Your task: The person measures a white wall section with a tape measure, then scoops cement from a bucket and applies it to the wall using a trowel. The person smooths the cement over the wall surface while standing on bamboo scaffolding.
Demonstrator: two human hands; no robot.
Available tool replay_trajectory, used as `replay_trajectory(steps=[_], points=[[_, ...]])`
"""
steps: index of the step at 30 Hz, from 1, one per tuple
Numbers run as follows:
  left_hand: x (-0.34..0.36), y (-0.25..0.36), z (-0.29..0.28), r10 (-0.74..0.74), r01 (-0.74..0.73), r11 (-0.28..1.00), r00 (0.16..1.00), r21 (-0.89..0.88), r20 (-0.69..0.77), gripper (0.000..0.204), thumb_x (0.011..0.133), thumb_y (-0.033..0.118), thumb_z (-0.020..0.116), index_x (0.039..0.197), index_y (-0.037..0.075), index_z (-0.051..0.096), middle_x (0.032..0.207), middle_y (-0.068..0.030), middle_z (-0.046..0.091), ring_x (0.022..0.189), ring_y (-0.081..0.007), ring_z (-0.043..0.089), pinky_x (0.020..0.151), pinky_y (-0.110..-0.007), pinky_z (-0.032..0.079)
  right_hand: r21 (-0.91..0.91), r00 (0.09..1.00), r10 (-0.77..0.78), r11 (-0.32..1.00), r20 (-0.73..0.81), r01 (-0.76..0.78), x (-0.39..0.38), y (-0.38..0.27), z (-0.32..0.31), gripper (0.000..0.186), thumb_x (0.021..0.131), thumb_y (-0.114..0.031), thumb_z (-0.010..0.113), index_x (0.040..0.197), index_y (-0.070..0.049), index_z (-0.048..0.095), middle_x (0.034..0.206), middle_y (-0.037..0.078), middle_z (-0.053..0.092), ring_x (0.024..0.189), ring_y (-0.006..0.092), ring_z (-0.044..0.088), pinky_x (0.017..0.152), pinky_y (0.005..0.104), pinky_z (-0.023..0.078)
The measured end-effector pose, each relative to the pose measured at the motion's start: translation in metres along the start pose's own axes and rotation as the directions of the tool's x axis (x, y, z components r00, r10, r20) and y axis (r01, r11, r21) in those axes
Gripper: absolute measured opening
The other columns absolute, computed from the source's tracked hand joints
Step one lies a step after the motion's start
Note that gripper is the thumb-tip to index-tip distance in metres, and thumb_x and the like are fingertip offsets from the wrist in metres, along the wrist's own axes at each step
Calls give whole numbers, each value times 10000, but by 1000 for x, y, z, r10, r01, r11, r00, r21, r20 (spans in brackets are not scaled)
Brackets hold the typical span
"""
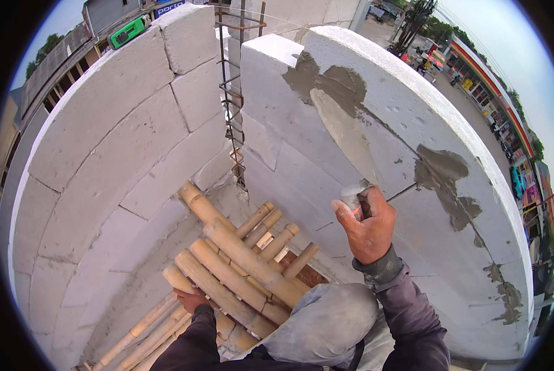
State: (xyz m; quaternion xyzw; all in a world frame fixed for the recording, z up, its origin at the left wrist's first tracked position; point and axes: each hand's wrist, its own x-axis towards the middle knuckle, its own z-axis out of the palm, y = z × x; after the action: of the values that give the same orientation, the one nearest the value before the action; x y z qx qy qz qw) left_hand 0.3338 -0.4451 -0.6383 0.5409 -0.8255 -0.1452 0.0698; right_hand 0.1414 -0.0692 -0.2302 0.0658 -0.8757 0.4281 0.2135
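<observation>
My right hand [373, 230] is closed round the pale handle of a trowel [343, 128]. The long blade lies along the white block wall [413, 117] on the right, its tip at a grey mortar patch [345, 83] by the upper joint. More wet mortar [440, 173] is smeared over the seam farther right. Low on the left, my left hand [193, 301] grips a bamboo pole [177, 278] near its end, with part of the fingers hidden. My knee [329, 315] is bent over the bamboo poles between the hands.
A second block wall [116, 136] rises on the left, with a green tool [128, 32] on its top edge. Tied steel rebar [230, 93] stands in the gap between the walls. Bamboo poles [246, 260] form the platform. Beyond the right wall lies a street [462, 99] with shops.
</observation>
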Motion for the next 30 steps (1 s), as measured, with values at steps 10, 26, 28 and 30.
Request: replay_trajectory(steps=[10,26,28,30], points=[[-1,6,-6,-10,10,1000,1000,-6,14,821,917,353,651,1523,11,215,1306,-259,492,1140,-430,563,925,-499,493,48,999,-47,998,23,46,55,9,59,312,823,-193,775,926,36,590,725,146,616,622,276,589,595,370,479],[5,-6,7,-1,0,999,1000,47,13,820,932,410,619,1530,18,217,1321,-261,506,1145,-424,577,920,-511,500,155,826,400,858,398,-490,34,-22,-139,383,914,-317,689,942,55,608,725,62,607,532,116,579,465,234,445],[6,-7,10,4,-5,998,1000,57,13,823,932,412,620,1531,19,218,1327,-263,506,1146,-424,580,920,-509,501,172,838,428,847,339,-502,32,-28,-149,368,921,-323,690,823,24,614,653,53,601,500,104,560,459,238,425],[8,-9,12,14,-14,998,1000,62,-1,827,930,415,625,1532,19,219,1330,-264,506,1145,-424,582,918,-505,502,170,887,402,880,227,-443,14,-33,-152,365,919,-315,690,825,29,617,655,55,598,485,103,547,448,235,417]])
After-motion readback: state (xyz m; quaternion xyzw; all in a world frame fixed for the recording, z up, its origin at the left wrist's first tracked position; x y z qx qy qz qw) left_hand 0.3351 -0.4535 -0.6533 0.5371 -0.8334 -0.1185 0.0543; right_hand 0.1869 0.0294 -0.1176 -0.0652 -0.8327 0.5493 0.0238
